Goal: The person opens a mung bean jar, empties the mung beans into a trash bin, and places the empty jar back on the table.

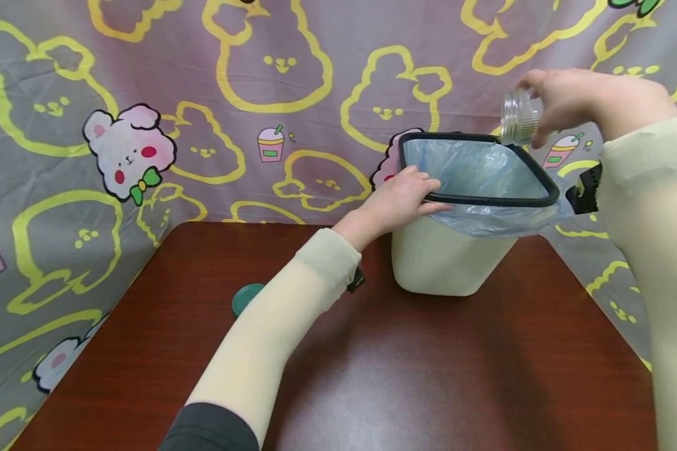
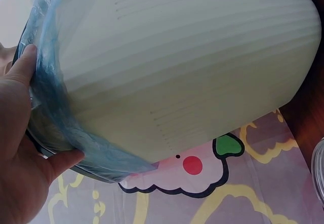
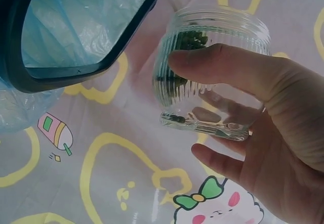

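My right hand (image 1: 587, 103) grips a clear ribbed glass jar (image 1: 520, 118) beside the far right corner of a trash bin (image 1: 451, 257). In the right wrist view, dark green bits (image 3: 191, 41) show inside the jar, with thumb and fingers around its sides. The bin is cream and ribbed, leaning on the table, with a black rim (image 1: 485, 200) and a blue plastic liner (image 1: 457, 166). My left hand (image 1: 397, 200) holds the near left part of that rim, its thumb and fingers over the folded liner in the left wrist view.
A green round lid (image 1: 245, 299) lies on the dark brown table (image 1: 406, 376), partly behind my left forearm. A grey cloth with yellow cartoon outlines (image 1: 192, 69) hangs close behind the bin. At the left wrist view's right edge shows a clear round edge (image 2: 319, 168).
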Demonstrator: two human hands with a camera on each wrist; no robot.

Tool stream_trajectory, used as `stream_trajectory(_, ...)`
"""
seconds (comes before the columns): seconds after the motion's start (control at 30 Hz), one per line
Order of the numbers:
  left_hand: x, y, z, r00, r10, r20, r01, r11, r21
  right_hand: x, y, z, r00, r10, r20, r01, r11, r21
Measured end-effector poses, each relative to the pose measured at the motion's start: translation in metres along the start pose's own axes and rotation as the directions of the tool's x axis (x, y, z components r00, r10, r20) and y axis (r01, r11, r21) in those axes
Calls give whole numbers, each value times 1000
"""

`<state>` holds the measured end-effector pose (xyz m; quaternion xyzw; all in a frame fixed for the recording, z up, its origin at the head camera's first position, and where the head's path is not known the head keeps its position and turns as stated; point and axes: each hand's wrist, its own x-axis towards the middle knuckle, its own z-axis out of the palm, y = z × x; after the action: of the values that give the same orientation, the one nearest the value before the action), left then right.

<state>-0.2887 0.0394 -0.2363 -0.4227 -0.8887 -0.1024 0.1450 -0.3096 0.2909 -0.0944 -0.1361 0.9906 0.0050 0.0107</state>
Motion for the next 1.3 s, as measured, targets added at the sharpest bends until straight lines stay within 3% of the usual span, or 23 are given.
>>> stream_trajectory(0.33, 2, 2, 1, 1000, -8, 25, 9, 1000, -19, -3, 1, 2, 1000, 0, -5, 0, 1000, 3)
stream_trajectory(1.0, 0, 2, 3, 1000, -15, 12, 15, 1000, -12, -5, 1, 5, 1000, 5, -10, -5, 1000, -2)
stream_trajectory(1.3, 1, 0, 0, 1000, -4, -4, 4, 1000, -6, -5, -3, -1, 996, -15, -85, 11, 999, -48)
